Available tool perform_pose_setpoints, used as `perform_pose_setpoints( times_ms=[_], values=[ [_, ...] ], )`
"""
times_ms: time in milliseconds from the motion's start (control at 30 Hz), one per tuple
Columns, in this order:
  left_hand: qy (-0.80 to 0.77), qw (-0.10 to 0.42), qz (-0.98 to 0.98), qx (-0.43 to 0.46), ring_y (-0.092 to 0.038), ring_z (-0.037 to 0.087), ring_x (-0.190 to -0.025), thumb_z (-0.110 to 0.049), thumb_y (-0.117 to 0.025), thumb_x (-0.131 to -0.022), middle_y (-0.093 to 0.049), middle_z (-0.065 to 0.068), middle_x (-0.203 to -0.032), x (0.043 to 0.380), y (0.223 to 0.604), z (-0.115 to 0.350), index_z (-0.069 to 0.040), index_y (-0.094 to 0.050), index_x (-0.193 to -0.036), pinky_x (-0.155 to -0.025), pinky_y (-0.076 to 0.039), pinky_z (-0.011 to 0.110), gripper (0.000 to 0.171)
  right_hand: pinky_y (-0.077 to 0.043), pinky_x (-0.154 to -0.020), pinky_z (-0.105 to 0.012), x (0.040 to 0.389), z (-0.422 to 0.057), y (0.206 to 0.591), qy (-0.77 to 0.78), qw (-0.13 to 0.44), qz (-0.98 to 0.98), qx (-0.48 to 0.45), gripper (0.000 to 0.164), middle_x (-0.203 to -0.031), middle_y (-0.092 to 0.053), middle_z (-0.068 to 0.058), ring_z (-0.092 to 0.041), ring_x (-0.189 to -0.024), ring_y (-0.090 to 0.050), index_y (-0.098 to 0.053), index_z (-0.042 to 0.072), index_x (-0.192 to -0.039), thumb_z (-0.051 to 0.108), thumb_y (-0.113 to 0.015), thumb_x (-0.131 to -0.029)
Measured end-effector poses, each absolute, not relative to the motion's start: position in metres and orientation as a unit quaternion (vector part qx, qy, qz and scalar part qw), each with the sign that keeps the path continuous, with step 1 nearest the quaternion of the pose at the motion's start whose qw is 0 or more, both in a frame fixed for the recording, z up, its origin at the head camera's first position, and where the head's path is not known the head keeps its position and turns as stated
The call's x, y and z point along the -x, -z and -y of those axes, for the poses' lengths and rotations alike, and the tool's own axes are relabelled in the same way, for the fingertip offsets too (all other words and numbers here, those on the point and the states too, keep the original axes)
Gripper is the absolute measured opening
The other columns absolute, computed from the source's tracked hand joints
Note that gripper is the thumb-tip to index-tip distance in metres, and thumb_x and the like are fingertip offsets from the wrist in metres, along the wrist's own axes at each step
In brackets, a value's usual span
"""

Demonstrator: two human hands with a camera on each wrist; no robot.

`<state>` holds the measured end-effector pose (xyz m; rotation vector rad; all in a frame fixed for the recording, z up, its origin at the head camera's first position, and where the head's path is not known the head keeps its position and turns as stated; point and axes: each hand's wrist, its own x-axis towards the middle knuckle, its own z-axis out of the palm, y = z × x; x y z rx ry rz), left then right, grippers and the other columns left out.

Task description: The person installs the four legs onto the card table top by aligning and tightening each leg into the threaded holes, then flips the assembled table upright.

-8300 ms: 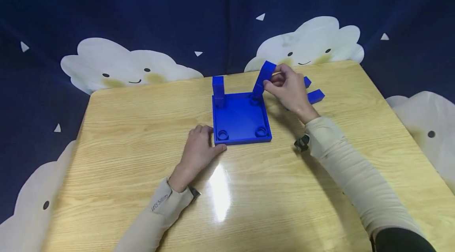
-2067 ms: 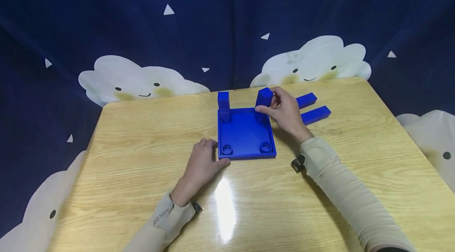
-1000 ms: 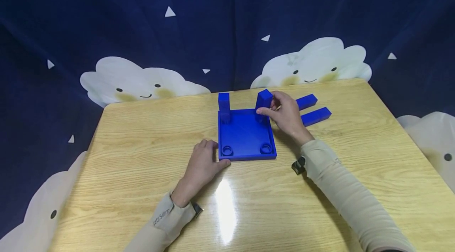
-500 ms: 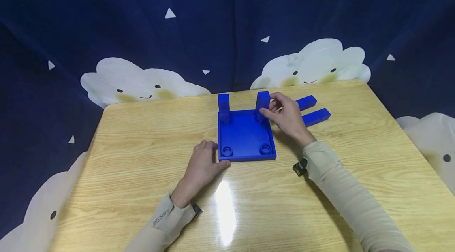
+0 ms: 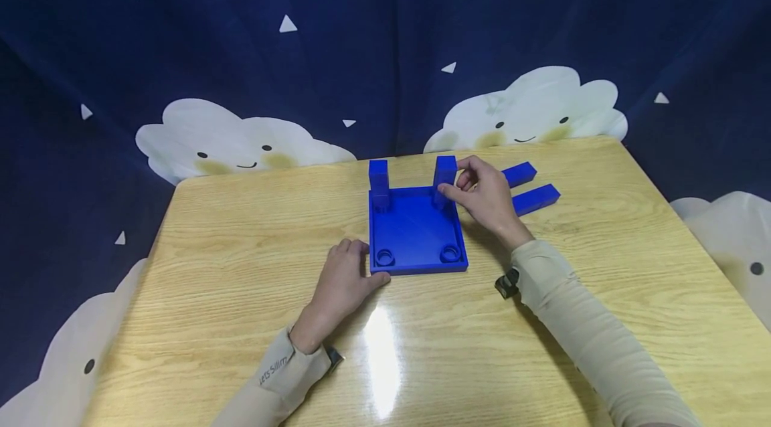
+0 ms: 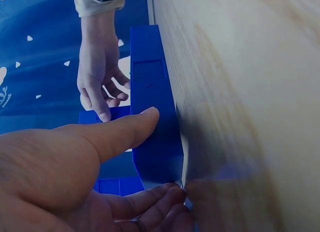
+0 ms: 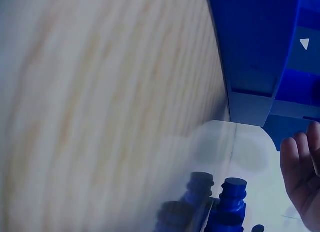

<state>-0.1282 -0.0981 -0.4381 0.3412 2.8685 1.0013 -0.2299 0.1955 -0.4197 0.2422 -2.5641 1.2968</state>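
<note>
Two blue posts [image 5: 379, 176] [image 5: 444, 170] upright in square blue tray [image 5: 415, 229] on table [image 5: 241, 233].
Left hand [image 5: 342, 280] grips tray's near-left corner; right hand [image 5: 486, 198] pinches far-right post; two loose blue bars [image 5: 537, 199] [image 5: 521, 174] lie just beside right hand, partly hidden behind it.

Cloud-print cloth [image 5: 337, 45] backs a wooden table [image 5: 241, 233]; room type unclear.

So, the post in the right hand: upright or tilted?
Upright: the head view shows the square blue post standing straight, roughly parallel to the far-left post.
</note>
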Motion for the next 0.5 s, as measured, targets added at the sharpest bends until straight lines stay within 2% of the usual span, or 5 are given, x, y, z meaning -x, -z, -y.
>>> perform_pose_setpoints(
  times_ms=[233,500],
  values=[
    [-0.329,0.035,-0.937,-0.116,-0.059,0.04,-0.115,-0.026,-0.093,-0.088,-0.066,0.02,-0.117,0.127,0.439,0.0974,0.009,-0.067,-0.126,-0.102,-0.05,0.052,0.059,-0.05,-0.079,-0.037,0.2296,-0.197,0.4191,-0.439,0.125,0.886,-0.078,0.047,-0.091,-0.065,-0.01,-0.025,-0.083,-0.062,-0.068,-0.001,-0.128,0.026,-0.088,-0.094],
    [-0.33,0.036,-0.936,-0.114,-0.059,0.04,-0.115,-0.026,-0.093,-0.088,-0.065,0.02,-0.118,0.1278,0.44,0.0966,0.009,-0.067,-0.127,-0.101,-0.05,0.052,0.059,-0.05,-0.08,-0.039,0.2293,-0.1965,0.4171,-0.43,0.123,0.891,-0.077,0.047,-0.091,-0.066,-0.01,-0.026,-0.084,-0.063,-0.069,-0.001,-0.128,0.027,-0.088,-0.094]
  ],
)
